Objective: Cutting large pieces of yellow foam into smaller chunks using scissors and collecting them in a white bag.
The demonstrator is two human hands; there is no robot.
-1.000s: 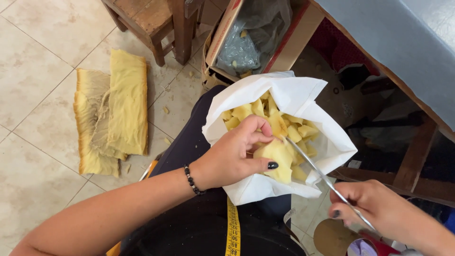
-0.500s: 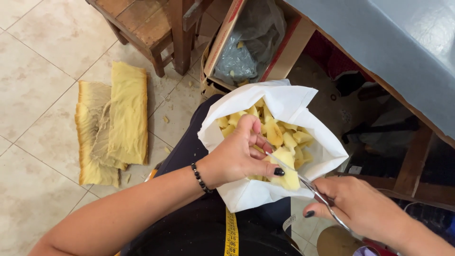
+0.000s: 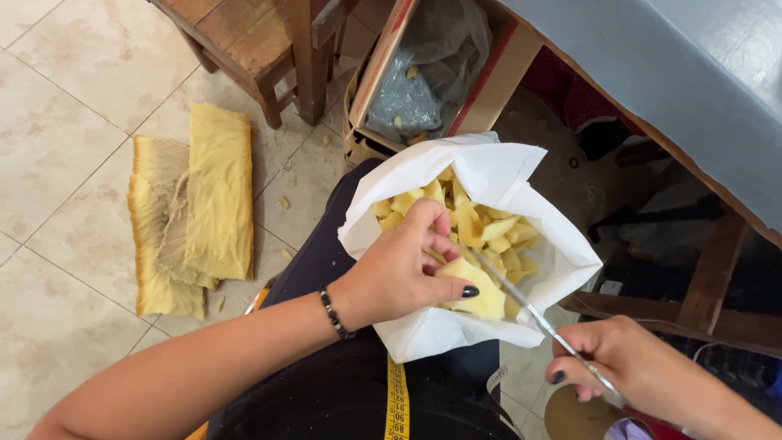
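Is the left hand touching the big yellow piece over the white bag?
Touching. The head view shows the left hand gripping the big yellow piece, thumb pressed on it, above the white bag.

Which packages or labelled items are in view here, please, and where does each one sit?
White paper bag: on the lap, open, holding yellow pieces.
Cardboard box: on the floor ahead, brown, lined with clear plastic.
Yellow measuring tape: on the lap, a printed strip.

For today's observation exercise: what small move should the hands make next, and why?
Probably draw the knife through the yellow chunk. The left hand pinches it over the white bag of cut pieces, and the right hand has the blade against it.
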